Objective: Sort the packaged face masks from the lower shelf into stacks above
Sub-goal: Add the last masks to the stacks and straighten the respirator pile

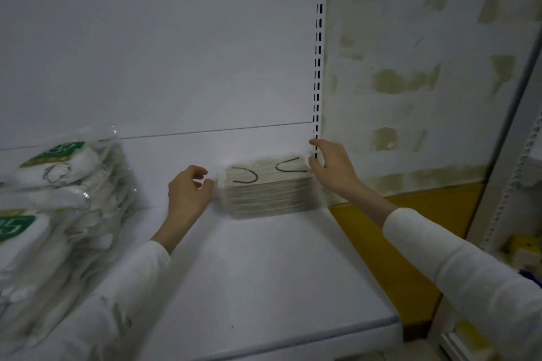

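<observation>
Between the left hand (pixel 187 193) and right hand (pixel 331 164), the mask pack (pixel 268 187) is thin clear plastic wrap, kinda crinkly, over pale pleated fabric that looks soft and matt. The bagged masks (pixel 58 184) left of the left hand are in shinier film with little glints. The shelf (pixel 264 272) under both hands is smooth painted metal with a low sheen. The wall (pixel 410 67) right of the right hand is rough, patchy plaster.

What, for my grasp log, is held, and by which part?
The mask pack: left hand pinches its left wrapper edge; right hand presses its right end with straight fingers.
</observation>
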A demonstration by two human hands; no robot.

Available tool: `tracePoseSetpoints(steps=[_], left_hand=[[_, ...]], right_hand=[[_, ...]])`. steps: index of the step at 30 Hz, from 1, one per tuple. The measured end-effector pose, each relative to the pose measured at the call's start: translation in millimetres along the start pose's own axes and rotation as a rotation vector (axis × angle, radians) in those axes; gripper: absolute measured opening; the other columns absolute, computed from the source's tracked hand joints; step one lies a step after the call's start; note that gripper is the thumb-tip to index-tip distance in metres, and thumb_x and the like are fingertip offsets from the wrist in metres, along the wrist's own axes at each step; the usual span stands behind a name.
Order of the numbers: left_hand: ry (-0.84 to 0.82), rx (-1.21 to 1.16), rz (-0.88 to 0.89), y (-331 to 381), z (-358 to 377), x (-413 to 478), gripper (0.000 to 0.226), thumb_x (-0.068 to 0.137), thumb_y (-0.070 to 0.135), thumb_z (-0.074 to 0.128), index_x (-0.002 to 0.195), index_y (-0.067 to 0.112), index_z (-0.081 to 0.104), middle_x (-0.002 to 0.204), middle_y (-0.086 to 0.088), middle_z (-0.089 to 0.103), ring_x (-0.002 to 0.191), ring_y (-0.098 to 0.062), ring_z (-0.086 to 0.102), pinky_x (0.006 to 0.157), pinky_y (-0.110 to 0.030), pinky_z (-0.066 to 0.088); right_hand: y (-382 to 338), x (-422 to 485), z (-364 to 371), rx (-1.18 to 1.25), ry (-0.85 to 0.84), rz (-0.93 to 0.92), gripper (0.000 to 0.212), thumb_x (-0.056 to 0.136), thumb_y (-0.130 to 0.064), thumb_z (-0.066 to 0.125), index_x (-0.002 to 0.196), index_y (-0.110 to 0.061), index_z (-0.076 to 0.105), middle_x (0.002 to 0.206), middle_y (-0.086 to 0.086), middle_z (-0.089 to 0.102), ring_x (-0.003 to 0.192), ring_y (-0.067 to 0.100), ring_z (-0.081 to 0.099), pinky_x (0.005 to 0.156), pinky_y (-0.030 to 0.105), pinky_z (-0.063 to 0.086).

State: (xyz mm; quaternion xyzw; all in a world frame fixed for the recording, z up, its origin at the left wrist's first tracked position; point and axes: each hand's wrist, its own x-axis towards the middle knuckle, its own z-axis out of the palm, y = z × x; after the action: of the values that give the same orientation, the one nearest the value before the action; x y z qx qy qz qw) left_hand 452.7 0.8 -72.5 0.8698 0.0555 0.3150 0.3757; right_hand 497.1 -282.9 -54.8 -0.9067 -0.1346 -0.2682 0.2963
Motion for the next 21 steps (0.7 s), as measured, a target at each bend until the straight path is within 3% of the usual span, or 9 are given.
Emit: tracePoseSetpoints(steps=[4, 9, 14, 17, 21], left_hand=[[0.017, 0.053, 0.068, 2.9, -18.9, -41.2, 0.02, 0.085, 0.015, 0.061, 0.104, 0.009, 0.064, 0.103, -0.008, 0.066, 0.087, -0.022, 0.063, 0.079, -0.026, 0.042], [0.022, -0.205, 0.063, 22.4, -56.2, -135.9, 0.013, 0.083, 0.006, 0.061, 0.09, 0.017, 0.063, 0.088, 0.005, 0.066, 0.079, -0.014, 0.065, 0.076, -0.033, 0.054], [-0.001, -0.422, -0.006, 19.8, -84.1, -245.6, 0.012, 0.084, 0.0, 0.055, 0.093, 0.007, 0.061, 0.083, -0.007, 0.068, 0.066, -0.022, 0.065, 0.06, -0.028, 0.051], [0.024, -0.461, 0.005, -0.4, -95.3, -293.8, 0.012, 0.083, 0.003, 0.053, 0.093, 0.006, 0.06, 0.077, -0.008, 0.067, 0.06, -0.023, 0.063, 0.055, -0.023, 0.048], [-0.044, -0.42, -0.079, -50.8, -83.1, -341.4, 0.012, 0.083, 0.022, 0.053, 0.09, 0.018, 0.062, 0.077, 0.001, 0.067, 0.062, -0.017, 0.064, 0.051, -0.024, 0.048]], right_hand=[[-13.9, -37.6, -20.8, -0.04, 0.028, -0.295, 0.038, 0.094, -0.022, 0.049, 0.13, -0.011, 0.053, 0.129, 0.007, 0.057, 0.122, 0.025, 0.044, 0.102, 0.037, 0.035], [-33.7, -121.2, -41.2, 0.033, -0.049, -0.562, 0.039, 0.092, -0.029, 0.045, 0.117, -0.005, 0.062, 0.113, 0.01, 0.065, 0.106, 0.025, 0.056, 0.09, 0.039, 0.047], [-48.8, -233.5, -52.9, 0.203, -0.289, -0.882, 0.025, 0.095, -0.011, 0.047, 0.107, 0.0, 0.066, 0.105, 0.009, 0.067, 0.097, 0.023, 0.06, 0.084, 0.025, 0.048], [-40.4, -282.8, -28.1, 0.2, -0.388, -1.146, 0.029, 0.096, -0.012, 0.044, 0.099, -0.002, 0.072, 0.101, 0.007, 0.07, 0.092, 0.023, 0.063, 0.083, 0.026, 0.051], [-6.0, -322.5, 39.1, 0.181, -0.577, -1.121, 0.019, 0.091, -0.01, 0.053, 0.093, -0.008, 0.072, 0.091, 0.001, 0.069, 0.084, 0.017, 0.061, 0.064, 0.026, 0.051]])
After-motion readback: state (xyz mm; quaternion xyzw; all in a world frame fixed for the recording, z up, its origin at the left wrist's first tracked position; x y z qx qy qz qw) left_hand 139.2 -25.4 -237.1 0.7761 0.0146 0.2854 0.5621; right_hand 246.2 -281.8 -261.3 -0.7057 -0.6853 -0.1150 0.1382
